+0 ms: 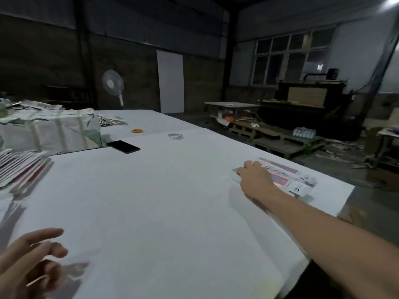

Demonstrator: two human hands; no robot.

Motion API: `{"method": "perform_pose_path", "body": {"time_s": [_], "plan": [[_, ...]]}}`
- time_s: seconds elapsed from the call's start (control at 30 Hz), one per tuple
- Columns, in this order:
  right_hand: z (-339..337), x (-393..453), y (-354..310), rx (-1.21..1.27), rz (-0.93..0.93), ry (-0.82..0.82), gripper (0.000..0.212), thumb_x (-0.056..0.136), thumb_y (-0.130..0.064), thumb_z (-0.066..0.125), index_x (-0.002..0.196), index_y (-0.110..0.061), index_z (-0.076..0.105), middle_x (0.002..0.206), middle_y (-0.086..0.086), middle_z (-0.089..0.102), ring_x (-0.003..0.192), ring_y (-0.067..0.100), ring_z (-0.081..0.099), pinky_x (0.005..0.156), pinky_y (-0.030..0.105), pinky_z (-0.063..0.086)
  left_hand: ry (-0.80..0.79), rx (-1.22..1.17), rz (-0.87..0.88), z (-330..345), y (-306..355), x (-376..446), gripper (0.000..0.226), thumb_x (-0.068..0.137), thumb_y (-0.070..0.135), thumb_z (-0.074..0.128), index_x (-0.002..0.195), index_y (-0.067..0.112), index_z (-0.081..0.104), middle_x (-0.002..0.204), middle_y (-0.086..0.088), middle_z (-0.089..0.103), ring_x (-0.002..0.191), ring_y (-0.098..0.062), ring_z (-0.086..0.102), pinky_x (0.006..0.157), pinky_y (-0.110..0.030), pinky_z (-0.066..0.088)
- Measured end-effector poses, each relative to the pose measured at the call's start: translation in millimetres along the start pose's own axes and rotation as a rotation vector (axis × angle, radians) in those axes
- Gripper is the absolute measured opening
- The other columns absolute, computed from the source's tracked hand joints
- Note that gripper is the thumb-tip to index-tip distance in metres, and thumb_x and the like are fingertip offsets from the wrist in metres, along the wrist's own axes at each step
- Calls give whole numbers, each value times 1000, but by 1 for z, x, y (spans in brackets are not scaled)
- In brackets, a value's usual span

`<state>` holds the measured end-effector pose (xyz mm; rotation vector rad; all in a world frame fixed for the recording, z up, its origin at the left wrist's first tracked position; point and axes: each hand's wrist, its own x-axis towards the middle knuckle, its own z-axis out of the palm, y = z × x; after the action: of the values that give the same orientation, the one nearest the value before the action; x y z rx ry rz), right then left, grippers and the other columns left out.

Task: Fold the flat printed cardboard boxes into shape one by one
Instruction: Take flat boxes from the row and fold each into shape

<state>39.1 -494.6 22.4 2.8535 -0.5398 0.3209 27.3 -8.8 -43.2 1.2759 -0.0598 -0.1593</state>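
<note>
The right hand (255,180) rests spread fingers on a flat box (287,176) at the tabletop (162,190) edge; left hand (28,260) hovers loosely spread. Next, probably: pick it up to fold.

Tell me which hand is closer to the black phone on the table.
Right. The right hand rests on a printed box across from the phone; the left hand hangs much nearer the camera.

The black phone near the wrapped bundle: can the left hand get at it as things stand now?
Probably yes. The left hand is open and holds nothing, and only bare white table lies between it and the black phone, though it is a far stretch.
</note>
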Motion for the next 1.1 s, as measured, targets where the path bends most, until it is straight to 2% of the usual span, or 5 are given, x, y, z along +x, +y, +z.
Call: {"method": "perform_pose_path", "body": {"time_s": [0.23,0.53,0.7,0.93,1.1], "plan": [[-26,-15,-79,333,-159,60,37,97,-28,48,134,-29,54,133,-5,48,125,20,43,91,36,42,10,98,79,7,6,-10,46,103,5,37,82,14,77,62,-10,62,35,-20,52,42,-36,12],[-83,-125,-256,813,-749,-249,29,88,-36,59,115,-33,65,101,-12,67,92,14,60,86,35,52,23,36,128,33,25,-41,12,78,15,63,84,13,73,75,-13,60,57,-21,55,43,-27,48],[-65,-147,-292,1347,-587,-249,15,86,-18,62,97,-26,69,70,-10,61,66,5,55,70,23,49,133,57,161,35,31,-46,33,96,-5,51,80,18,69,72,-7,61,57,-16,58,43,-27,50],[-47,-133,-299,1550,-452,-278,24,85,-10,58,87,-32,68,57,-14,46,54,7,45,54,34,48,297,1345,832,17,32,-45,29,84,4,68,108,18,67,101,3,67,94,-19,61,75,-34,54],[-43,-132,-301,1560,-458,-280,23,87,-7,58,86,-28,67,58,-14,44,59,9,45,71,49,53,409,1928,241,0,44,-42,60,89,39,30,146,23,31,139,-3,48,133,-31,42,106,-42,34]]}}
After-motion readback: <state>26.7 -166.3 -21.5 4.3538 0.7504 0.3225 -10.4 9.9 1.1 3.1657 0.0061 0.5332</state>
